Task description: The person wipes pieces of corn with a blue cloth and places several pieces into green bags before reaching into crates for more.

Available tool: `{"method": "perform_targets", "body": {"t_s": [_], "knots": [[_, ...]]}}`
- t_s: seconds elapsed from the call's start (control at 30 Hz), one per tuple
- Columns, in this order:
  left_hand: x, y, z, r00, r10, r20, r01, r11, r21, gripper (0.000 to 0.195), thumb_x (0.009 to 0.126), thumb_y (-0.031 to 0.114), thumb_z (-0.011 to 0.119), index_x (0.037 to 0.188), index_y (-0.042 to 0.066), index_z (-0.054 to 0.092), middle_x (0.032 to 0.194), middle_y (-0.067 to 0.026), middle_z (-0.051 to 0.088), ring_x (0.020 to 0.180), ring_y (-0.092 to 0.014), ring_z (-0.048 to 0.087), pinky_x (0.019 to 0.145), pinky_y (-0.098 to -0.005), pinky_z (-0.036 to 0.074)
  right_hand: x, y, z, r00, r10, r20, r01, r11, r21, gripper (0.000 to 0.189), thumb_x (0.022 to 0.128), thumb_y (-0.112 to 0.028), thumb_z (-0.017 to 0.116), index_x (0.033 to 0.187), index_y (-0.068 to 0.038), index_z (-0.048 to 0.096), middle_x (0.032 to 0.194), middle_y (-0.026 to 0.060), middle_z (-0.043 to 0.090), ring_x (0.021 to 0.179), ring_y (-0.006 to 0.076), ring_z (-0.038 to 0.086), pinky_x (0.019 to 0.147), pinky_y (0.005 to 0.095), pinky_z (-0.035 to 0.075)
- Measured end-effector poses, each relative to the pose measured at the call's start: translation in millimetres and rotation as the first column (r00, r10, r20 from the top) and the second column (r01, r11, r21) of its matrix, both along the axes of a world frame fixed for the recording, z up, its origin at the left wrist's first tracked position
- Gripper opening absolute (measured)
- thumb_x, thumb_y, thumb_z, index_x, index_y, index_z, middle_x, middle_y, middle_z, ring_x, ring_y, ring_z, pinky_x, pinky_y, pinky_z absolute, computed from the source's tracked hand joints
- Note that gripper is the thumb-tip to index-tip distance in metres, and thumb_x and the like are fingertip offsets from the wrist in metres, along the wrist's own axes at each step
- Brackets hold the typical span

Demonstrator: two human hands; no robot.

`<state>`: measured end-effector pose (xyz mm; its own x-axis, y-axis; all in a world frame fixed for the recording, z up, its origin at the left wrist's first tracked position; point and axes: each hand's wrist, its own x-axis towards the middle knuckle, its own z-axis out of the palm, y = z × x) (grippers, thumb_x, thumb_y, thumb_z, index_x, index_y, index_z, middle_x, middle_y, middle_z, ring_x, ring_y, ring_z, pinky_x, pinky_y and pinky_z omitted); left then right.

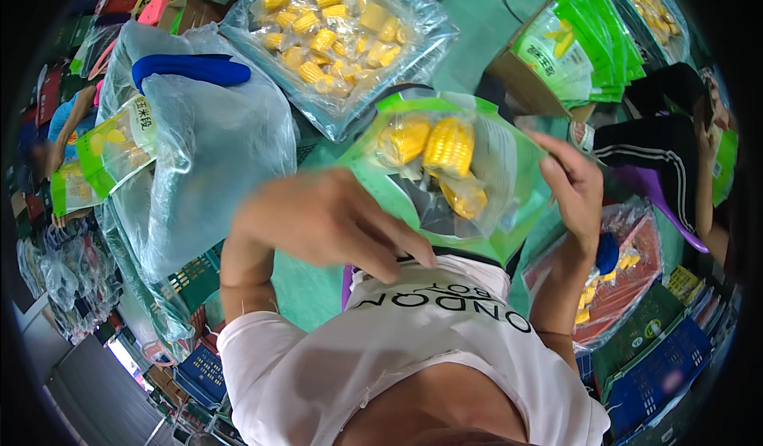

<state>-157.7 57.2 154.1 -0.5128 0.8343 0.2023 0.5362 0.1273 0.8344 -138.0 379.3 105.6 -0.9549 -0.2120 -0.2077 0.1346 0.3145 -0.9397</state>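
A green-edged clear plastic bag [506, 166] lies tilted over my lap, with a few yellow corn cob pieces [450, 148] showing inside, at least some in clear film. My right hand [572, 178] pinches the bag's right edge between thumb and fingers. Blurred by motion, my left hand [334, 225] hovers at the bag's lower left with its fingers apart and nothing visible in them. Beyond the bag stands a plastic-lined crate [286, 97] heaped with film-wrapped corn pieces [322, 41].
A cardboard box [527, 85] of printed green bags [578, 47] stands at upper right. On the left, a blue cloth item [191, 70] and filled bags [113, 148] rest on a plastic-covered crate [208, 148]. Other people sit at both sides; a red lined crate [632, 285] holds corn.
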Motion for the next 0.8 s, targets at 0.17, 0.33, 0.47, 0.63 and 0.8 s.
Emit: {"method": "perform_targets", "body": {"t_s": [0.17,0.33,0.47,0.63,0.8], "knots": [[-160.0,-41.3,-98.6,0.625,0.706,0.332,-0.780,0.579,0.238,0.020,0.084,0.002,0.057,0.103,-0.001,0.062,0.102,-0.0100,0.065,0.090,-0.014,0.061,0.072,-0.0233,0.047,-6.8,41.3,-50.0,0.987,-0.156,-0.048,0.138,0.954,-0.265,0.038,0.094,-0.022,0.050,0.124,-0.001,0.054,0.080,0.0023,0.057,0.072,0.0079,0.051,0.063,0.0214,0.042],[-237.5,-98.7,-330.6,0.219,0.941,0.257,-0.750,0.330,-0.572,0.100,0.059,0.037,0.083,0.137,0.003,0.031,0.136,-0.0204,0.040,0.119,-0.033,0.045,0.096,-0.0409,0.040,45.4,208.2,-176.6,0.635,-0.661,-0.399,0.769,0.590,0.247,0.046,0.087,-0.028,0.059,0.122,0.001,0.054,0.113,0.0136,0.060,0.102,0.0215,0.056,0.088,0.0320,0.043],[-244.5,-48.9,-364.2,0.240,0.968,-0.069,-0.784,0.151,-0.602,0.092,0.059,0.041,0.082,0.134,0.011,0.037,0.140,-0.0186,0.032,0.127,-0.038,0.033,0.102,-0.0433,0.034,189.5,364.3,-220.2,0.616,-0.456,-0.642,0.614,-0.233,0.754,0.087,0.069,-0.058,0.070,0.128,0.001,0.048,0.114,0.0260,0.058,0.104,0.0360,0.057,0.087,0.0457,0.046],[-238.5,-37.2,-356.8,0.150,0.976,-0.155,-0.817,0.034,-0.576,0.084,0.058,0.037,0.082,0.130,0.020,0.041,0.130,-0.0167,0.037,0.122,-0.037,0.033,0.100,-0.0429,0.033,237.7,404.3,-270.0,0.551,-0.834,-0.030,0.483,0.290,0.826,0.070,0.082,-0.042,0.065,0.137,-0.006,0.040,0.137,0.0206,0.042,0.126,0.0331,0.041,0.104,0.0356,0.031],[-221.4,-35.5,-331.7,0.104,0.977,-0.186,-0.859,-0.007,-0.512,0.079,0.058,0.028,0.081,0.125,0.014,0.042,0.129,-0.0161,0.032,0.123,-0.038,0.028,0.100,-0.0415,0.032,263.2,417.5,-275.4,0.509,-0.792,-0.338,0.636,0.080,0.768,0.033,0.082,-0.026,0.068,0.106,-0.003,0.064,0.097,0.0144,0.066,0.085,0.0245,0.062,0.078,0.0342,0.047]]}}
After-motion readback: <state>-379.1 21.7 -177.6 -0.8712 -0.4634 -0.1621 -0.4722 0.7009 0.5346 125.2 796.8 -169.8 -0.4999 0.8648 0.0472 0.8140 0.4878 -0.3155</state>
